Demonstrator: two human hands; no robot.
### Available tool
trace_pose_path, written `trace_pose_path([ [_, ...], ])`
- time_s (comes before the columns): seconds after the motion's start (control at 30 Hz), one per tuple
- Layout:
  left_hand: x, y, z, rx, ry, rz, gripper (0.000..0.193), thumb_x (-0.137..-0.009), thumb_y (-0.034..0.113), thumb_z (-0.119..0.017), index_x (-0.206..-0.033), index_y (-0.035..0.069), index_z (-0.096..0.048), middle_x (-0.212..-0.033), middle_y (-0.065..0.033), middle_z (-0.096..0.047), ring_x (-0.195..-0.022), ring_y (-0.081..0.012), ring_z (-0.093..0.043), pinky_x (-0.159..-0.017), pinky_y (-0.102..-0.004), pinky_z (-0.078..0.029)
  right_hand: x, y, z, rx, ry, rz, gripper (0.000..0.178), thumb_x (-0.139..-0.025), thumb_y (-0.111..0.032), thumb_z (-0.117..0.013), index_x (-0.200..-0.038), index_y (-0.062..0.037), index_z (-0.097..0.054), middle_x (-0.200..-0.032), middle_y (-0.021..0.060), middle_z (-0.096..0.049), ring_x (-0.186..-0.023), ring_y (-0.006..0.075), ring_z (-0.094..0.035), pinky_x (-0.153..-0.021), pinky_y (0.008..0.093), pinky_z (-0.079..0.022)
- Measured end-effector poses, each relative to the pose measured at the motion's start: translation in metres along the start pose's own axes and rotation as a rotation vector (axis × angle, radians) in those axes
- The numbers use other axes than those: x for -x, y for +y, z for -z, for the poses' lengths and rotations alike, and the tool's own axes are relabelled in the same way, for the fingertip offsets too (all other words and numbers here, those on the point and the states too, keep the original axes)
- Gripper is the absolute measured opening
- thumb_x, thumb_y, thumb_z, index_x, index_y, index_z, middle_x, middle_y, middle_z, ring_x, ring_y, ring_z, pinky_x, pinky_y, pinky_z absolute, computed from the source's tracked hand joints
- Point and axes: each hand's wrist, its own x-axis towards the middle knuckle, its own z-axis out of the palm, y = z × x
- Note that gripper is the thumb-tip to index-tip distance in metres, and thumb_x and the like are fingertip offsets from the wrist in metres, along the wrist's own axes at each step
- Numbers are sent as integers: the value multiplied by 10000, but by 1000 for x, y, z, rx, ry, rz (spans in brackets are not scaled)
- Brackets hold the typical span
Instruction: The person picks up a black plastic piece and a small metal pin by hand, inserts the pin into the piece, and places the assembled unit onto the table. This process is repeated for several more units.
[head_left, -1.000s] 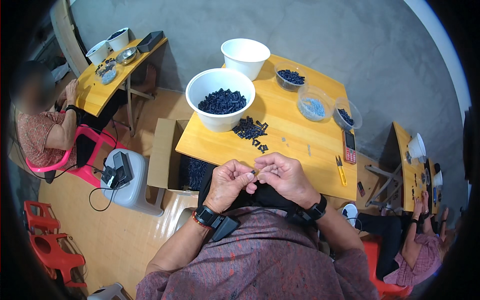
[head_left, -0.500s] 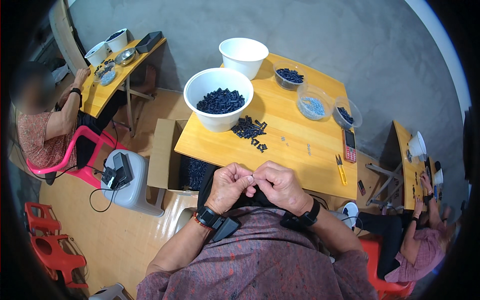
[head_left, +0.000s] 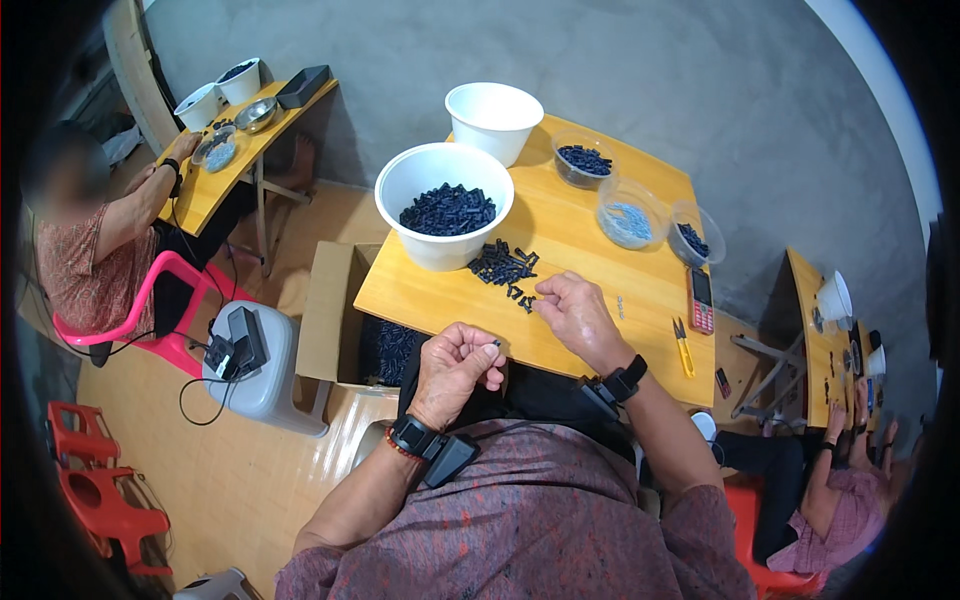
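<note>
My left hand is at the table's near edge, with thumb and forefinger pinching a small dark plastic piece whose tip shows. Over the wooden table, my right hand has its fingertips drawn together beside the closest pieces of a loose pile of small dark plastic pieces. Whatever lies between those fingertips, if anything, is too small to make out. Behind the pile stands a white tub part filled with similar dark pieces. A few tiny light parts lie right of my right hand.
Another white tub stands farther back. Clear bowls hold dark pieces and pale blue bits. A red phone and yellow-handled snips lie at the right. Below left are a cardboard box and a grey stool. Co-workers sit both sides.
My hands were together, fingertips meeting; now they are apart. The right hand has moved forward and right to the loose dark pieces. The left stays low, the dark piece now showing.
</note>
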Motion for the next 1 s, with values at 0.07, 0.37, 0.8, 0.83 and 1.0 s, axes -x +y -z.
trace_pose_path([
  [0.07, -2, 1, 2, 0, 5, -1, 86, -925, 36, -634, -983, 3, -579, -812, -101, -673, -613, -132, -648, -562, -262, -564, -2, 2, 0, 54, -39, 2, 131, -836, -39, -642, -935, 41, -674, -888, 217, -648, -827, 359, -652, -746, 406, -522],
  [0.37, -2, -2, 4, 26, 16, 3, 88, -924, 38, -636, -986, 4, -583, -813, -101, -675, -613, -136, -648, -557, -263, -564, -2, 4, 1, 197, -90, 77, 88, -824, -33, -634, -880, 25, -667, -862, 207, -622, -852, 387, -619, -769, 438, -506],
  [0.8, 0, -2, 2, 64, -64, 45, 96, -925, 68, -651, -989, 8, -615, -881, -86, -680, -696, -126, -647, -640, -258, -557, 33, -32, 1, -668, -176, -177, 83, -899, 20, -625, -962, 32, -677, -848, 44, -639, -719, 104, -660, -652, 219, -543],
  [0.83, -1, -3, 2, 63, -64, 45, 96, -925, 68, -651, -989, 8, -615, -881, -86, -680, -696, -126, -647, -640, -258, -557, 34, -32, -1, -688, -181, -108, 105, -897, 28, -616, -984, 44, -674, -837, 45, -633, -706, 99, -654, -644, 219, -539],
  [1.0, 0, -4, 3, 82, -100, 8, 111, -917, 74, -666, -992, 3, -625, -875, -80, -677, -673, -117, -628, -626, -248, -539, 40, -35, -9, -706, -175, -139, 117, -914, 9, -621, -1011, 48, -674, -845, 49, -636, -714, 97, -658, -649, 215, -544],
])
